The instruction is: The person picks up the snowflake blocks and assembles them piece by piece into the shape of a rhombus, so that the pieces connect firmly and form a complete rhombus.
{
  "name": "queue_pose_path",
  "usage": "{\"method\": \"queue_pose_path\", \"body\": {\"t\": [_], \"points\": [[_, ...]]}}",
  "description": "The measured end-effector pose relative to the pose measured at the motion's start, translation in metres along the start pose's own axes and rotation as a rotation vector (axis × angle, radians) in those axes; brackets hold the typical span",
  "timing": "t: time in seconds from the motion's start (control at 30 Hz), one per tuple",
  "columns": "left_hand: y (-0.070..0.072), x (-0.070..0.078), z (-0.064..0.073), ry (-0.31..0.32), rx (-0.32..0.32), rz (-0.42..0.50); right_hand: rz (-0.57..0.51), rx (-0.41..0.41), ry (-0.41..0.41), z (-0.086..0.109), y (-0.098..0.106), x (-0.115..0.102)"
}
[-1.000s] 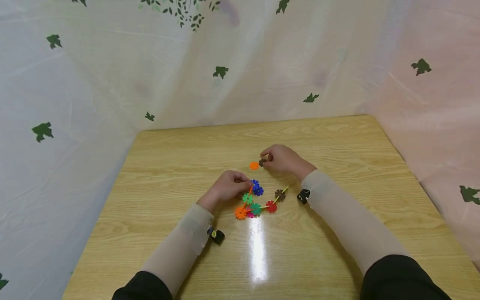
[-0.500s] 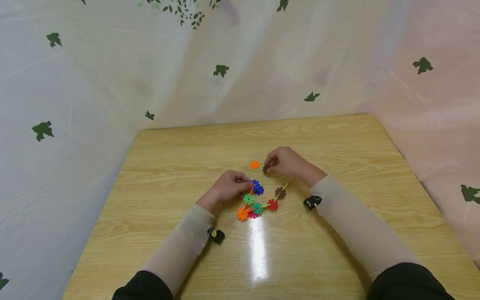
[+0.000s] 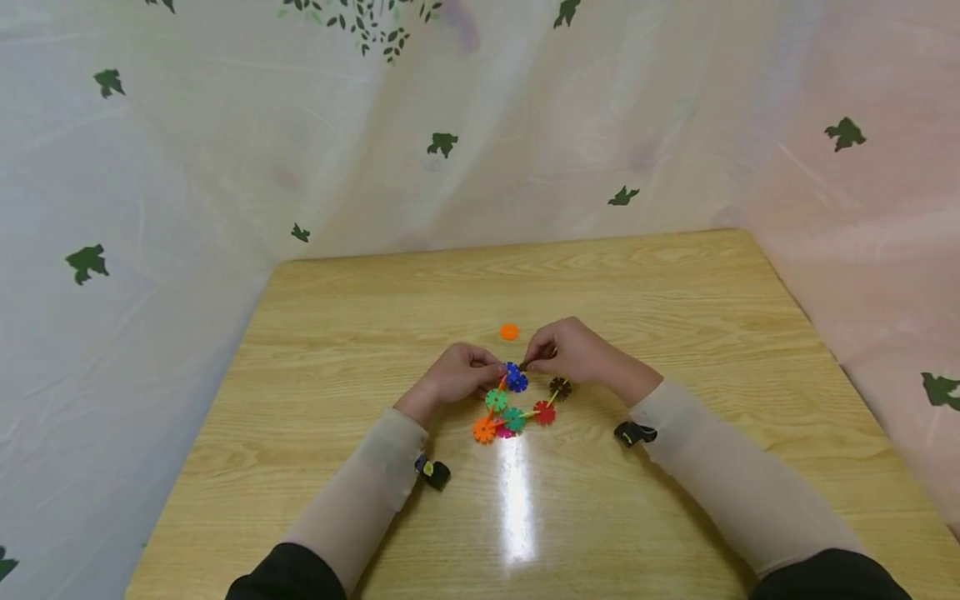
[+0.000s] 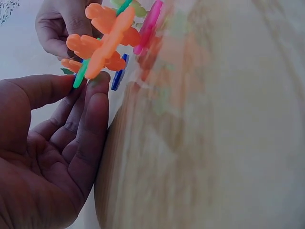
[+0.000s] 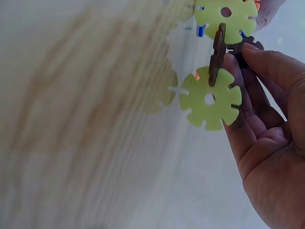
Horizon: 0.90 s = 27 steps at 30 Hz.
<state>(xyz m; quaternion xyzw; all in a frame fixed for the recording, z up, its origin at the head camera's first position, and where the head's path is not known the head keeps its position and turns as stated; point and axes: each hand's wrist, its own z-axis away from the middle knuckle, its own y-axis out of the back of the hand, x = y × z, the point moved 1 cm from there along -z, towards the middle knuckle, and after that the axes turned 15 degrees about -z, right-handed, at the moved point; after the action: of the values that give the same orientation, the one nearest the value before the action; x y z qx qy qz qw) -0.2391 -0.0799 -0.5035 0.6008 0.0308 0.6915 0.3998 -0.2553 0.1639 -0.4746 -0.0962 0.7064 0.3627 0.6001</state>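
A curved chain of slotted, flower-like plastic discs (image 3: 513,418) lies on the table. It runs from blue discs (image 3: 517,382) through green, orange (image 3: 484,430), pink, teal and red to a brown disc (image 3: 560,387). My left hand (image 3: 459,373) pinches the chain beside the blue end; the left wrist view shows thumb and fingertips at a green disc's edge (image 4: 81,75). Between thumb and finger, my right hand (image 3: 576,352) holds a separate dark brown disc (image 5: 252,46) close to the blue discs. Whether it touches them I cannot tell. Yellow discs (image 5: 209,102) show in the right wrist view.
A single orange disc (image 3: 509,332) lies flat on the wooden table (image 3: 360,325), behind both hands. Patterned cloth (image 3: 517,183) hangs around the table's back and sides. A bright reflection crosses the tabletop in front of the chain.
My right hand has picked up the brown disc from next to the loose orange disc and brought it nearer, to the blue end of the chain. The left hand has stayed almost still.
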Motion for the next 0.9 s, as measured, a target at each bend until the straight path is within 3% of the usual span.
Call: {"method": "queue_pose_path", "body": {"t": [0.6,0.8,0.9], "points": [[-0.001,-0.003,0.0,0.028,-0.001,0.006,0.05,0.01,0.08,-0.005,-0.012,-0.003],[0.003,-0.001,0.002,0.037,-0.017,0.038,0.031,-0.014,0.003,-0.007,-0.009,-0.001],[0.006,-0.001,0.005,0.026,-0.024,0.04,0.074,-0.034,-0.055,-0.008,-0.007,-0.001]]}}
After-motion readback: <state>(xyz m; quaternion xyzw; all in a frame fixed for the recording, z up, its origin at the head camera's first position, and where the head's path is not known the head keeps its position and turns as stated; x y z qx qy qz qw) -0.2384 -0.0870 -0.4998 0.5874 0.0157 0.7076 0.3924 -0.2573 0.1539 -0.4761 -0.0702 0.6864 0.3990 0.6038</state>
